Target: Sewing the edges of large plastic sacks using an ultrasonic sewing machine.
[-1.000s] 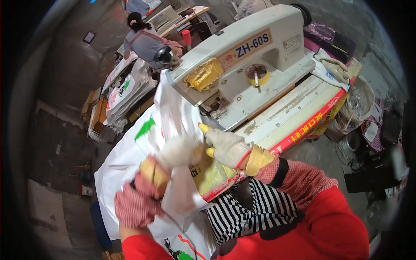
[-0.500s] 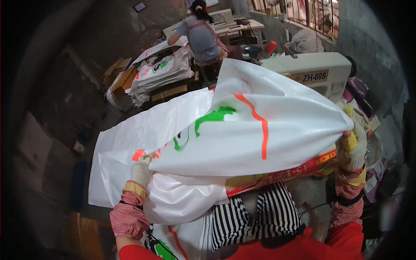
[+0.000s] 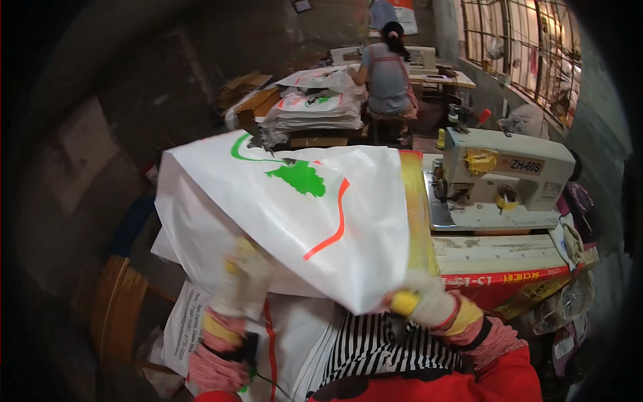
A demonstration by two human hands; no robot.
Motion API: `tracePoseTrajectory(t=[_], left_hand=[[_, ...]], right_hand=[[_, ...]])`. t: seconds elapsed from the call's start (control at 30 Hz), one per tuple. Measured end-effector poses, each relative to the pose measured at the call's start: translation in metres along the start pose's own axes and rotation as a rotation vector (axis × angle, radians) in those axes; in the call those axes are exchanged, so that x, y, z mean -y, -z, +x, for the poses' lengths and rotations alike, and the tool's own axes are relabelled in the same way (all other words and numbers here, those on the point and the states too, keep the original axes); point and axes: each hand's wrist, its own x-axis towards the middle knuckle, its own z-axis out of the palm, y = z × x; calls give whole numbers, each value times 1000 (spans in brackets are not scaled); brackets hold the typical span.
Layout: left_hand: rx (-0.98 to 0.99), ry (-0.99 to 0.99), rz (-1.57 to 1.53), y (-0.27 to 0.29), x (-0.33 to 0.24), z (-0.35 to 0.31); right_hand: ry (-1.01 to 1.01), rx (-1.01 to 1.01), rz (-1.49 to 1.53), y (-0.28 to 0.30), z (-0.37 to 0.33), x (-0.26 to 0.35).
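A large white woven plastic sack (image 3: 295, 221), printed with green and orange shapes, lies spread and creased across the work surface in front of me. At its near corner my right hand (image 3: 422, 301), in a pale work glove with yellow tape, is closed on the edge. My left hand (image 3: 244, 275), gloved the same way, is against the sack's near left part; motion smears its fingers, and I cannot tell whether they grip. More white printed sacks (image 3: 295, 342) lie across my lap, beside striped black-and-white cloth (image 3: 362, 345).
A sewing machine (image 3: 502, 171) stands on the right of the table, whose front has a red and yellow covering (image 3: 502, 280). Ahead, a co-worker (image 3: 390, 77) sits beside a pile of folded sacks (image 3: 315, 114). A wooden chair (image 3: 120, 301) is at left; a barred window (image 3: 522, 47) is far right.
The sack has come down from being stretched up between both hands. My right hand has moved left and nearer, bringing its corner along. The view has turned, uncovering the sewing machine.
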Motion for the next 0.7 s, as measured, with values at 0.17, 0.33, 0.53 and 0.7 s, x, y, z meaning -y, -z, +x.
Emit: tracePoseTrajectory(t=[0.17, 0.33, 0.53, 0.7], left_hand=[[-638, 50, 342, -115, 63, -41], [-361, -424, 623, -190, -64, -80], [-487, -760, 699, -229, -150, -193], [-682, -695, 874, -236, -162, -212]], right_hand=[[354, 438, -388, -46, 3, 32], [548, -325, -575, 17, 38, 35], [175, -399, -452, 76, 34, 40], [-287, 84, -445, 65, 16, 57]])
